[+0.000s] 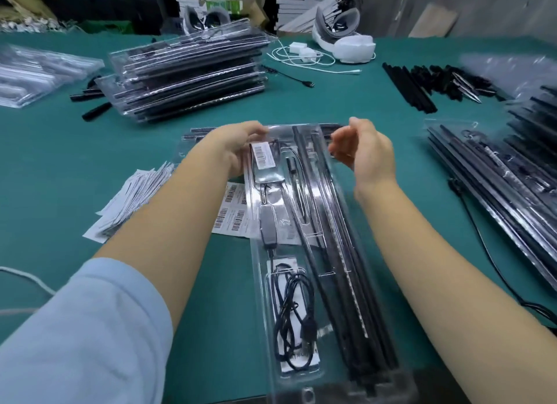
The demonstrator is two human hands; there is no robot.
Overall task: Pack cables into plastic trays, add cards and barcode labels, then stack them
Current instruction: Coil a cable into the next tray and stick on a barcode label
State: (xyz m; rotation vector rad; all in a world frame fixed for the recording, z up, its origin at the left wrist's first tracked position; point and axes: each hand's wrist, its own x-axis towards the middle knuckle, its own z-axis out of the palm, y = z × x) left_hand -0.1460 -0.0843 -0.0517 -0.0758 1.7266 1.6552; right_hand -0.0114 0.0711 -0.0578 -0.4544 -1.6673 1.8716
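hands (301, 153) at tray (355, 223) far edge, stacks (187, 72) beyond

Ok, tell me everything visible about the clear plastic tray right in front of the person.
The long clear plastic tray lies flat on the green table, running away from the person. Moulded compartments hold black rods, a coiled black cable and a barcode label. The left hand grips its far end; the right hand hovers close.

Packing workshop: stacked filled trays (187, 72)
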